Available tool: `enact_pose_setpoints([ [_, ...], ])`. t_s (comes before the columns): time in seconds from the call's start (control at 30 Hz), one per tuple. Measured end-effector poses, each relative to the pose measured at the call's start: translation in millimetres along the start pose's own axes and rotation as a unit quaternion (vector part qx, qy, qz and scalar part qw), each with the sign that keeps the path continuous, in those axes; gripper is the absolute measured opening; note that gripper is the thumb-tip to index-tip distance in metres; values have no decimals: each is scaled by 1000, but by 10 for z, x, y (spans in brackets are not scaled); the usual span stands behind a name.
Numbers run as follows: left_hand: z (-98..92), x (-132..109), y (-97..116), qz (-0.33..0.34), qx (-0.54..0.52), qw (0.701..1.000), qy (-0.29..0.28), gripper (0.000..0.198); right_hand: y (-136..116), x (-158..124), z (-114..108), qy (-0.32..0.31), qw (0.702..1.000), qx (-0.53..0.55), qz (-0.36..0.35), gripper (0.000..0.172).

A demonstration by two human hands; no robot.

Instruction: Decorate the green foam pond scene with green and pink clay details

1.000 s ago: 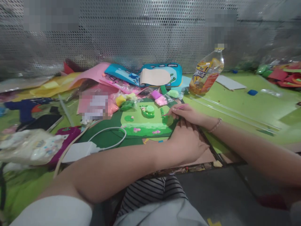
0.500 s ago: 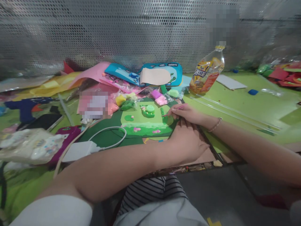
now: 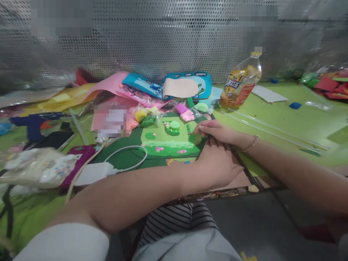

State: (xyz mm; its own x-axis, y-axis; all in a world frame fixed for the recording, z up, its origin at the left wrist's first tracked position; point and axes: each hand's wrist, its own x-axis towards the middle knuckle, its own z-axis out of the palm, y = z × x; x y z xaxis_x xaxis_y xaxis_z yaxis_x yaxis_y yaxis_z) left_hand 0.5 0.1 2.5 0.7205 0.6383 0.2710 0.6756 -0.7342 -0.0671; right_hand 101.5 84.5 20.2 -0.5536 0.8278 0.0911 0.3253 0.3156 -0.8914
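Observation:
My right hand pinches a thin pink tool whose tip touches a green clay piece at the right edge of a light green clay scene. That scene lies on a dark green sheet and carries a small green clay figure and pink dots along a darker green strip. My left hand rests palm down beside the scene's right corner, just under my right hand, its fingers curled and mostly hidden from view.
Clay lumps in bags sit behind the scene, with pink and blue foam sheets further back. A juice bottle stands at the right. A white charger and cable, a phone and a glue gun lie at the left.
The view has shifted slightly. Both hands stay almost where they were, with the pink tool still at the green clay.

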Motion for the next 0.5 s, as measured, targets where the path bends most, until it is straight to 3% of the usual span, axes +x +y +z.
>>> enact_pose_setpoints([
  [0.5,-11,13,-3,0,-7,1000,-9,69,1,-4,6,-2,1000,-4,-5,33],
])
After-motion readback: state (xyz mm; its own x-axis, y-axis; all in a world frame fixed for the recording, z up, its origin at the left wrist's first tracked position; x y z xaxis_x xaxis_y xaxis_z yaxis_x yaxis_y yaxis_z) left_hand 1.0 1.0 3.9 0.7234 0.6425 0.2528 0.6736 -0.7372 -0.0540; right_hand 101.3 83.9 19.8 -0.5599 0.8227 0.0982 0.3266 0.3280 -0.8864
